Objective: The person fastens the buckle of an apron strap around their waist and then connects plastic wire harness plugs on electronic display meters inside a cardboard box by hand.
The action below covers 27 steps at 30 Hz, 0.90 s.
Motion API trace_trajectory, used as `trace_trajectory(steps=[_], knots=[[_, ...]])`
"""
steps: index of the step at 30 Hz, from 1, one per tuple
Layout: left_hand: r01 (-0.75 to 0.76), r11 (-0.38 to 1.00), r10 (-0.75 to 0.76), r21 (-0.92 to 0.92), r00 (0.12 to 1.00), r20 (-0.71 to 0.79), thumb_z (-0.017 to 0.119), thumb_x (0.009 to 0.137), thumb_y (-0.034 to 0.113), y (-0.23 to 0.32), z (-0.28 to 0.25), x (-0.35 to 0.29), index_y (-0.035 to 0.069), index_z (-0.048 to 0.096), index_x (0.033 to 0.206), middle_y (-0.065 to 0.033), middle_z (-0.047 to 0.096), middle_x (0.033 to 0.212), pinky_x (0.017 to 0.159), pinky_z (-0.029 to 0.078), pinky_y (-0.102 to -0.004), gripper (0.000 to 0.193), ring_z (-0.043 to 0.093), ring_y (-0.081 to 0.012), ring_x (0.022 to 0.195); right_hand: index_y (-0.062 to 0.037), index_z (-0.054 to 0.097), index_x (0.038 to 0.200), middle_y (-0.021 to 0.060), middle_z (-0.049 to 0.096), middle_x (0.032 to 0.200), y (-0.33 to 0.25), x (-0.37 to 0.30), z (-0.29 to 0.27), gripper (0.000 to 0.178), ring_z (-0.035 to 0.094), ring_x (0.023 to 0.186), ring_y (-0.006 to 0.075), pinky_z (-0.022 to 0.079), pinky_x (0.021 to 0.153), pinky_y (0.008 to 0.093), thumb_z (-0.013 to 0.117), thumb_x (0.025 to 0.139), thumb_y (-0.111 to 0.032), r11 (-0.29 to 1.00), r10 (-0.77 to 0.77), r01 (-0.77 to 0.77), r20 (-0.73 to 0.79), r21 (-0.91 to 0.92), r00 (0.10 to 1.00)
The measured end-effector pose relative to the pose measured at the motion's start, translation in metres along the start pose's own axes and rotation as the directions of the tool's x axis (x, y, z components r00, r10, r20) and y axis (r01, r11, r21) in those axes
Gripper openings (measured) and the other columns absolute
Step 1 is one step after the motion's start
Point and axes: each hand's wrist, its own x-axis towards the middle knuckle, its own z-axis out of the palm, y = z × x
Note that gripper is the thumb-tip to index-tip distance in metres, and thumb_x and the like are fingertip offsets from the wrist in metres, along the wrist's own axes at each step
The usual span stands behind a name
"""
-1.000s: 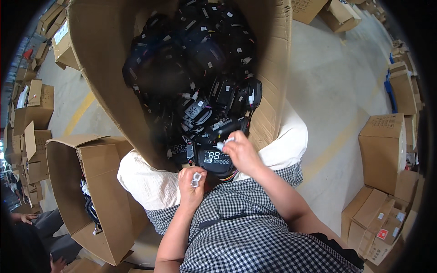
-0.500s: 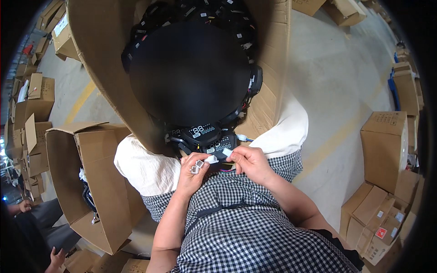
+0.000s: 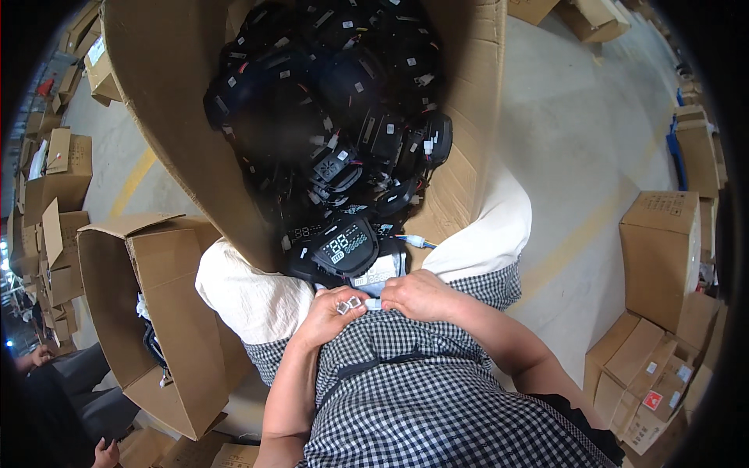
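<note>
White connector [image 3: 374,304] is pinched between both hands, just outside the large carton's near end.
Left hand [image 3: 326,314] also clasps two white housings [image 3: 343,308]; right hand [image 3: 417,296] has fingers closed narrowly; black display units [image 3: 343,248] lie inside the large carton [image 3: 464,109].

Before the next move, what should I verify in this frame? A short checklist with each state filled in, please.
1. Left hand holds the two white housings: ok, hollow ends showing.
2. Right hand has its grip on the white piece between the hands: ok.
3. White piece fully joined to anything: cannot tell, fingers hide its ends.
4. Lower display uncovered: not ok, the upper display overlaps it.
5. Wired plug clear of both hands: ok, it lies beyond the right hand.
</note>
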Motion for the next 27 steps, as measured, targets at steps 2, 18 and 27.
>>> trace_trajectory(steps=[2,18,27], knots=[[-0.042,0.998,0.042,0.050,0.999,-0.005,0.069,0.084,0.018,-0.004,-0.002,0.000,0.008,0.069,0.095,-0.0051,0.066,0.081,0.066,0.046,-0.0285,0.015,0.060,-0.0171,0.069,-0.0074,0.063,0.088,0.0109,0.063,0.084,0.003,0.001,0.007,0.022,0.064,0.080,0.0311,0.049,0.067,0.0432,0.054,0.091,-0.027,1.000,0.008,-0.008,0.008,-0.019,1.000],[-0.007,0.916,-0.086,-0.402,0.973,-0.213,0.062,0.092,0.014,0.003,-0.001,0.006,0.006,0.063,0.105,0.0029,0.061,0.083,0.069,0.044,-0.0214,0.015,0.052,-0.0044,0.075,-0.0011,0.061,0.086,0.0110,0.061,0.079,0.005,-0.005,0.026,0.012,0.061,0.070,0.0278,0.047,0.060,0.0347,0.063,0.086,-0.013,0.924,0.095,0.117,-0.512,0.365,0.854],[-0.669,0.595,0.140,-0.445,0.632,-0.762,0.055,0.096,0.026,0.097,-0.064,0.034,0.003,0.056,0.109,-0.0031,0.057,0.083,0.065,0.040,-0.0248,0.026,0.048,-0.0106,0.072,-0.0016,0.063,0.086,0.0106,0.061,0.078,-0.018,-0.032,0.011,0.012,0.061,0.065,0.0260,0.048,0.056,0.0343,0.064,0.085,-0.014,0.870,-0.286,0.441,-0.506,0.218,0.814]])
